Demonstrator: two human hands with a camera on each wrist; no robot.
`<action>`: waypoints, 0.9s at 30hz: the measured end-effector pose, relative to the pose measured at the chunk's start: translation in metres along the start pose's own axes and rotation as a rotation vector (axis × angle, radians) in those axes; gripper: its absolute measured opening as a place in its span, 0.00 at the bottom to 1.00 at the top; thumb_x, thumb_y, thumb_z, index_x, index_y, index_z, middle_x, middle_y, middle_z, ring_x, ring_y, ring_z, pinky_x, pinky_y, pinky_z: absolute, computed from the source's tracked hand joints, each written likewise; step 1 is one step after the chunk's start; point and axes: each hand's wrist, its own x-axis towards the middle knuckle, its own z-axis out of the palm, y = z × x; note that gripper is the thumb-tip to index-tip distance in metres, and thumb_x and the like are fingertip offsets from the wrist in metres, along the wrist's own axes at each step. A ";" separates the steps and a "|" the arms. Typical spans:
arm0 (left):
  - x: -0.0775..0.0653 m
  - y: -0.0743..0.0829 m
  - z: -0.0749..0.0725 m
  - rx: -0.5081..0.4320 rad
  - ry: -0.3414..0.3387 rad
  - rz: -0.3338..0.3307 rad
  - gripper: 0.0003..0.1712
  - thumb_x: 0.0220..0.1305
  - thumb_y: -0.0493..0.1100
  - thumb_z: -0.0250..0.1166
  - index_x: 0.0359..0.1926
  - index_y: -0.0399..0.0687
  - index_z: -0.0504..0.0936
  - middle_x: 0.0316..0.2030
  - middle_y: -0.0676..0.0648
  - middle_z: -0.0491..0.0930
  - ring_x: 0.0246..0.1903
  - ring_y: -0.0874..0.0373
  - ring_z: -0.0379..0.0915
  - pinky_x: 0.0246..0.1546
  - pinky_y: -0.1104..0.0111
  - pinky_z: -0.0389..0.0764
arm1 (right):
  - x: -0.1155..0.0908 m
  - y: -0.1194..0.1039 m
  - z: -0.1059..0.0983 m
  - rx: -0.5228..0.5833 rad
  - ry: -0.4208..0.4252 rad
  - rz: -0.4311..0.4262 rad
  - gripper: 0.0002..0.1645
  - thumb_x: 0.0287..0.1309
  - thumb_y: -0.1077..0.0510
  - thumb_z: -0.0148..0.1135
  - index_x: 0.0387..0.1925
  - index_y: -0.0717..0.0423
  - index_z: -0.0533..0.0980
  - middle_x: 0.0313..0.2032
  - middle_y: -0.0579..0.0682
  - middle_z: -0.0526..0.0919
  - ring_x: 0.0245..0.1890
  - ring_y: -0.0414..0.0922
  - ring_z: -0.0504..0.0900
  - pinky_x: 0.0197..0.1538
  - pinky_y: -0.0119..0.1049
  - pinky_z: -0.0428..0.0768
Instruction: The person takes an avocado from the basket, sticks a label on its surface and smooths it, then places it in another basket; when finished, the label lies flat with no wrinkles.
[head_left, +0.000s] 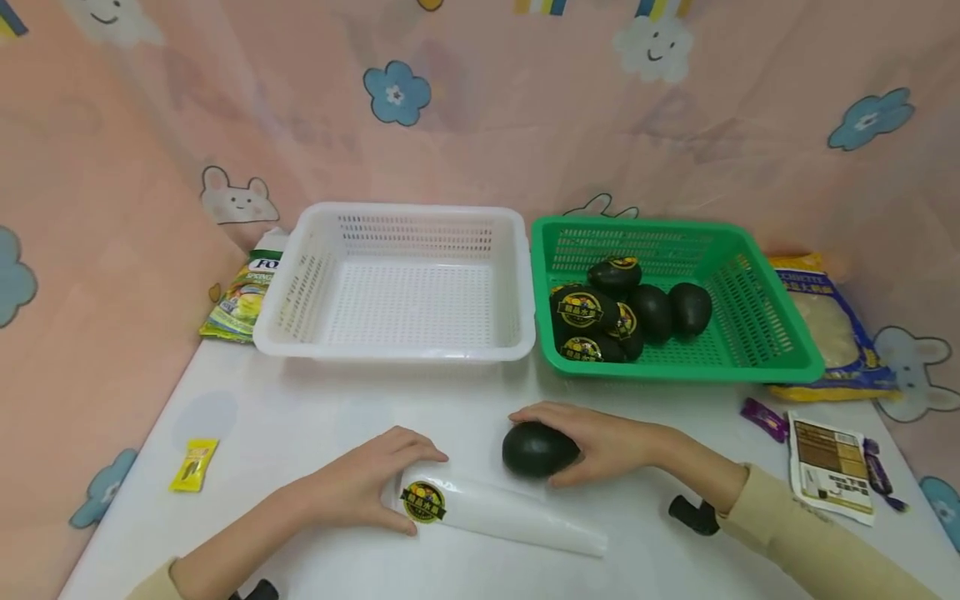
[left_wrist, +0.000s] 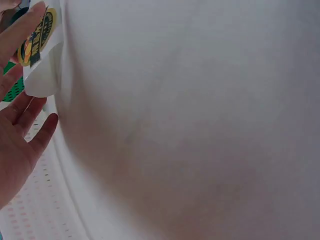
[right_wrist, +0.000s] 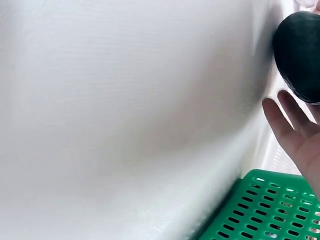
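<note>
A dark avocado (head_left: 534,451) is gripped in my right hand (head_left: 600,446), thumb and fingers on opposite sides of it. The same avocado (right_wrist: 300,57) appears at the right edge of the right wrist view. To its left lies a white glossy strip (head_left: 517,512) bearing a round black-and-gold fruit sticker (head_left: 423,502). My left hand (head_left: 367,483) is at the strip's left end, thumb and fingers spread to either side of the sticker. In the left wrist view, that end curls beside the fingers (left_wrist: 37,142).
Behind stand a white basket (head_left: 397,354) and a green basket (head_left: 675,371) with several avocados, some stickered. A yellow packet (head_left: 194,465) lies left; purple wrappers (head_left: 765,419) and a white-brown pouch (head_left: 831,467) lie right. Food bags (head_left: 243,292) flank the baskets.
</note>
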 end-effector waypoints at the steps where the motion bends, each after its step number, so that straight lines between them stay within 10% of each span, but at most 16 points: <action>1: -0.001 -0.001 0.001 0.020 0.011 0.030 0.40 0.48 0.54 0.78 0.62 0.58 0.73 0.56 0.62 0.69 0.58 0.64 0.64 0.57 0.66 0.72 | 0.000 -0.001 0.000 -0.009 0.013 -0.001 0.47 0.54 0.46 0.72 0.71 0.45 0.59 0.68 0.36 0.62 0.68 0.39 0.61 0.68 0.43 0.64; 8: 0.009 -0.002 0.006 -0.145 0.024 0.146 0.18 0.59 0.43 0.72 0.51 0.59 0.81 0.45 0.63 0.78 0.40 0.70 0.73 0.40 0.73 0.77 | 0.005 -0.026 0.003 -0.083 0.259 -0.146 0.27 0.60 0.43 0.66 0.60 0.40 0.72 0.58 0.34 0.73 0.60 0.38 0.67 0.60 0.42 0.71; 17: 0.037 0.027 0.010 -0.586 -0.084 -0.078 0.13 0.56 0.51 0.73 0.43 0.55 0.87 0.36 0.60 0.85 0.21 0.69 0.74 0.25 0.74 0.78 | 0.013 -0.070 0.031 -0.216 0.418 -0.258 0.07 0.55 0.50 0.72 0.35 0.41 0.81 0.35 0.33 0.79 0.39 0.33 0.72 0.43 0.23 0.73; 23: 0.045 0.030 0.010 -0.584 -0.140 -0.094 0.15 0.52 0.48 0.77 0.43 0.54 0.88 0.34 0.61 0.85 0.28 0.68 0.77 0.31 0.73 0.79 | 0.010 -0.067 0.039 -0.332 0.514 -0.394 0.08 0.54 0.56 0.72 0.32 0.42 0.79 0.33 0.34 0.79 0.38 0.34 0.73 0.42 0.26 0.71; 27: 0.045 0.028 0.009 -0.496 -0.150 -0.043 0.20 0.52 0.46 0.77 0.47 0.48 0.86 0.38 0.59 0.84 0.34 0.68 0.78 0.36 0.72 0.81 | 0.004 -0.063 0.039 -0.160 0.485 -0.351 0.06 0.61 0.56 0.66 0.37 0.43 0.76 0.37 0.34 0.77 0.41 0.36 0.73 0.44 0.29 0.73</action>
